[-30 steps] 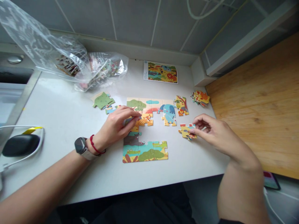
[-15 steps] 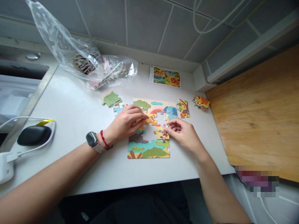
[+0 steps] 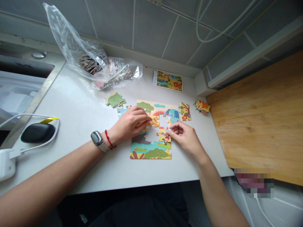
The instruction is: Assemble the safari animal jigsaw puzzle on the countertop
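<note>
A partly joined jigsaw puzzle (image 3: 153, 153) lies on the white counter, with a gap in its middle. My left hand (image 3: 132, 123) rests over its left side, fingers closed together at the giraffe-patterned piece (image 3: 155, 121); anything between the fingertips is hidden. My right hand (image 3: 184, 135) pinches a puzzle piece (image 3: 163, 135) by its right edge, at the right side of the gap. Loose pieces lie around: a green one (image 3: 115, 100) at the upper left, a joined pair (image 3: 185, 111) at the right, and a small pile (image 3: 202, 107) farther right.
Behind the puzzle are a clear plastic bag (image 3: 94, 66) of pieces and a picture card (image 3: 168, 80). At the left sit a black case (image 3: 38, 132), a white charger (image 3: 7, 164) and a sink edge (image 3: 53, 75). A wooden board (image 3: 258, 119) stands right.
The view has shifted slightly. Both hands keep nearly the same places at the puzzle, and no piece has clearly moved.
</note>
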Action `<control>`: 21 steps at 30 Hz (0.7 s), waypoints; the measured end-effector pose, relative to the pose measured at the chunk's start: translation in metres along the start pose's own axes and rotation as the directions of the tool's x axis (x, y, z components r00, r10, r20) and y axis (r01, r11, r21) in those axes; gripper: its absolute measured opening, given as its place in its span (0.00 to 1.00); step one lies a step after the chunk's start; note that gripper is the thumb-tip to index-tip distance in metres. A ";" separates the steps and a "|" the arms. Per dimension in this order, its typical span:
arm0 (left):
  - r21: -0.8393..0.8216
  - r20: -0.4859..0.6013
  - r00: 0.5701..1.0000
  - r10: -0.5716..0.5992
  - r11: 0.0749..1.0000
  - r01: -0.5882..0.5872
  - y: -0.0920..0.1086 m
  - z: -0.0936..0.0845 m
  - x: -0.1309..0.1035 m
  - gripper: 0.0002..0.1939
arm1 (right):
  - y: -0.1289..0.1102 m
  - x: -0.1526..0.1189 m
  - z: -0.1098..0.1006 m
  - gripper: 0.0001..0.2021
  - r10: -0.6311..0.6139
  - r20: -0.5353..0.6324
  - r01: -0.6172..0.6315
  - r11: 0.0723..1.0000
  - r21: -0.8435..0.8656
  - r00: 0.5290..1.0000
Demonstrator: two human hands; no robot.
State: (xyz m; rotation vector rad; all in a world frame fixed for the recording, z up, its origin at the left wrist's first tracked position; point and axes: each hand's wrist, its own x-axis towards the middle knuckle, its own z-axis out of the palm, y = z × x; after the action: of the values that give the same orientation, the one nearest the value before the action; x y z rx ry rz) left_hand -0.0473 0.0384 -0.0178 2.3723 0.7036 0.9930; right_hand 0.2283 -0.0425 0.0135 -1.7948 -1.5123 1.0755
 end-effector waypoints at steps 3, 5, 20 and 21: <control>0.003 0.002 1.000 0.000 1.000 0.000 0.001 -0.001 0.001 0.09 | 0.000 -0.002 -0.001 0.16 -0.038 -0.025 0.037 0.998 -0.051 0.999; 0.005 0.004 1.000 -0.001 1.000 0.001 0.001 -0.002 0.001 0.08 | -0.003 -0.005 -0.003 0.15 -0.083 -0.039 0.079 0.992 -0.097 0.996; -0.002 0.000 1.000 -0.013 1.000 0.013 0.000 0.001 0.000 0.10 | -0.028 -0.008 -0.006 0.08 -0.027 0.270 0.141 0.899 -0.414 0.963; -0.004 0.001 1.000 -0.015 1.000 0.015 0.000 0.001 0.001 0.09 | -0.030 -0.006 -0.006 0.09 -0.005 0.281 0.132 0.892 -0.433 0.960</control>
State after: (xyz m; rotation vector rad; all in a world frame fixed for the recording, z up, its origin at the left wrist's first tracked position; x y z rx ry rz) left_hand -0.0465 0.0386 -0.0179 2.3603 0.7176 0.9862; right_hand 0.2172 -0.0414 0.0427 -1.9249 -2.1200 1.0303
